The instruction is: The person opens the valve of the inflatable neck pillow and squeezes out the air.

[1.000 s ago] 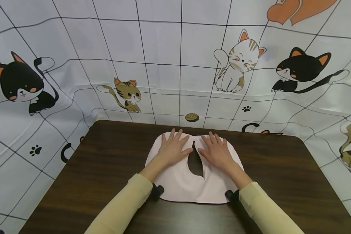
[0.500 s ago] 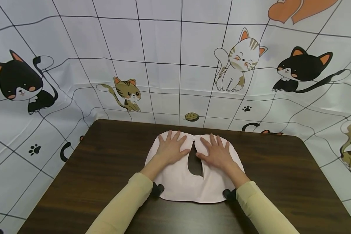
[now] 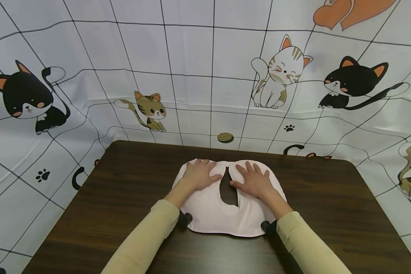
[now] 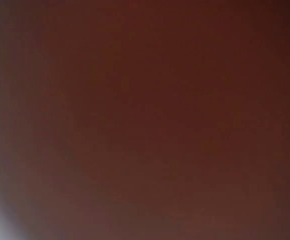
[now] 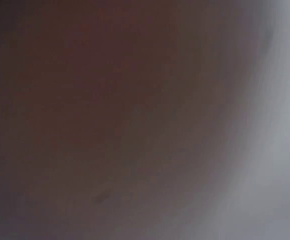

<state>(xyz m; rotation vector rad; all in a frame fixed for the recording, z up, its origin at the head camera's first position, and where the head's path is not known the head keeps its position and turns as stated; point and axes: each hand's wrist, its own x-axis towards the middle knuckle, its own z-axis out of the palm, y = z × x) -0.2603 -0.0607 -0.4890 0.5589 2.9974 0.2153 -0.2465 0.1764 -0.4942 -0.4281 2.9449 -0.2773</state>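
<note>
A pale pink bib [image 3: 214, 215] with a slit-shaped neck opening lies on the table in the head view. My left hand [image 3: 196, 176] rests on its far left part, the fingers bent at the far edge and the thumb stretched toward the opening. Whether those fingertips hook over the edge is hard to see. My right hand [image 3: 255, 182] lies with spread fingers on the far right part, its thumb by the opening. Both wrist views are dark brown blurs with a pale corner or edge, so neither hand can be made out there.
A dark wood table [image 3: 130, 182] with rounded far corners bears the bib. Behind it hangs a white sheet [image 3: 188, 91] with a black grid and cartoon cats. Black wrist devices [image 3: 184, 220] sit at the cuffs, beside the bib's near corners.
Over the last half second my left fingers have bent, and the bib's far edge has come slightly nearer, more on the left. My right hand has spread its fingers and barely shifted.
</note>
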